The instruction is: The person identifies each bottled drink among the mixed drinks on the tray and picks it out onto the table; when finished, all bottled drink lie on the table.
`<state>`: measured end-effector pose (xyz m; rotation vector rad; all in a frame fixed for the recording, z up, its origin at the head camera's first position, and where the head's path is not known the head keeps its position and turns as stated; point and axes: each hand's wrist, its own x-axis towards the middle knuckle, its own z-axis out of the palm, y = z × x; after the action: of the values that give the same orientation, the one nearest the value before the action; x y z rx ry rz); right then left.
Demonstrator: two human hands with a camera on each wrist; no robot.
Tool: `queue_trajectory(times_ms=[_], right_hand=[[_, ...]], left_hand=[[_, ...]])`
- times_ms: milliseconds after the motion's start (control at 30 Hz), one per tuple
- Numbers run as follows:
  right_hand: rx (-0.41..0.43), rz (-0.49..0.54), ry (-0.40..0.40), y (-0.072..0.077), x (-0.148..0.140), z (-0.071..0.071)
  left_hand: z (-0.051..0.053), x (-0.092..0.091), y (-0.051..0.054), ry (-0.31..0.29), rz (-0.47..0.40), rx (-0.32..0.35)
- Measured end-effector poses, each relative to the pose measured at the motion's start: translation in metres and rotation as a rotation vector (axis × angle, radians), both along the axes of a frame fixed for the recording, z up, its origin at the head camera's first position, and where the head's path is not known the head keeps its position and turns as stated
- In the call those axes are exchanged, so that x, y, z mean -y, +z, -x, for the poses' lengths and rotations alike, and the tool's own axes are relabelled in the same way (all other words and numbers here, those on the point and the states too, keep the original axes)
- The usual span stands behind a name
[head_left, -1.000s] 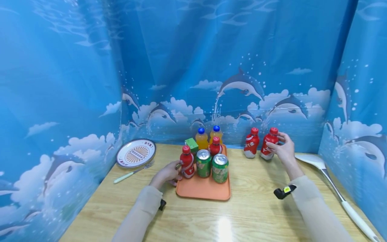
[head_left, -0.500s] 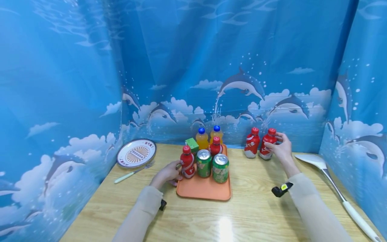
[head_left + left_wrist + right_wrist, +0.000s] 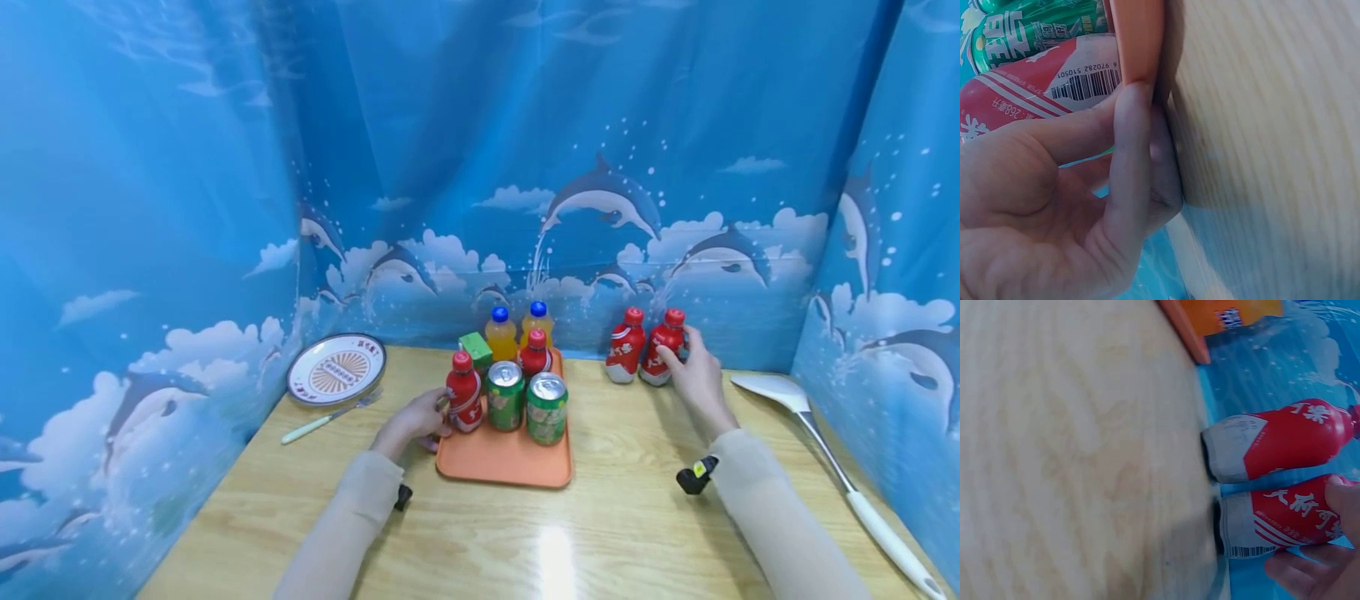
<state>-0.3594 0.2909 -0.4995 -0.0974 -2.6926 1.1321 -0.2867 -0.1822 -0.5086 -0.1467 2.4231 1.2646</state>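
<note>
At the table's back right, my right hand [image 3: 697, 375] holds a red cola bottle [image 3: 663, 350] upright, thumb in front and fingers behind. A matching red bottle [image 3: 625, 346] stands just left of it; the right wrist view shows a narrow gap between them. My left hand [image 3: 416, 421] pinches the left rim of the orange tray [image 3: 502, 465], thumb and fingers meeting at the edge in the left wrist view. Beside that hand, a red bottle [image 3: 464, 396] stands on the tray. Green cans [image 3: 546, 408], another red bottle [image 3: 535, 358], a green carton [image 3: 476, 350] and orange drink bottles [image 3: 501, 340] share it.
A white patterned plate [image 3: 336, 370] lies at the back left, with a pale-handled fork [image 3: 330, 418] in front. Along the right side lies a long spatula [image 3: 825, 454] with a white handle. A blue dolphin-print curtain [image 3: 450, 167] encloses the table's back and sides.
My right hand has shifted its red bottle slightly left, closer to its neighbour. The left hand has stayed at the tray's rim. The head view has tilted slightly.
</note>
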Motion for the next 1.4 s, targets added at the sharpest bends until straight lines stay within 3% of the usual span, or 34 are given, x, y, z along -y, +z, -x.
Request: queue_trajectory(times_ms=[167,333,467,567,700,833,967,1133,1300,1400], right_hand=[[-0.019,-0.108,0.002,-0.002,0.002,-0.002],[-0.049,-0.082,-0.072,0.0,0.007,-0.006],[-0.251,-0.03,-0.158,0.004,0.014,-0.011],[-0.433,0.023,-0.173,0.011,0.022,-0.015],[-0.613,0.089,-0.098,0.026,0.04,-0.024],[-0.717,0.08,0.042,0.037,0.062,-0.031],[-0.702,0.033,0.219,0.043,0.084,-0.033],[-0.582,-0.068,0.398,0.045,0.105,-0.029],[-0.39,-0.12,0.493,0.038,0.119,-0.024],[-0.327,-0.152,0.513,0.034,0.126,-0.021]], left_hand=[[0.001,0.0,-0.001,0.004,0.002,0.008],[0.003,-0.001,-0.002,0.004,-0.003,0.012],[0.004,-0.001,-0.001,0.004,-0.002,0.007],[0.003,-0.001,0.0,0.0,0.002,0.009],[0.003,0.0,0.0,0.002,0.005,0.015],[0.002,0.0,0.0,-0.004,-0.007,0.008],[0.0,-0.001,-0.001,-0.004,-0.018,0.002],[-0.001,0.0,-0.001,-0.006,-0.024,-0.001],[-0.001,-0.001,-0.001,-0.001,-0.023,0.012],[0.0,0.0,-0.001,0.0,-0.018,0.006]])
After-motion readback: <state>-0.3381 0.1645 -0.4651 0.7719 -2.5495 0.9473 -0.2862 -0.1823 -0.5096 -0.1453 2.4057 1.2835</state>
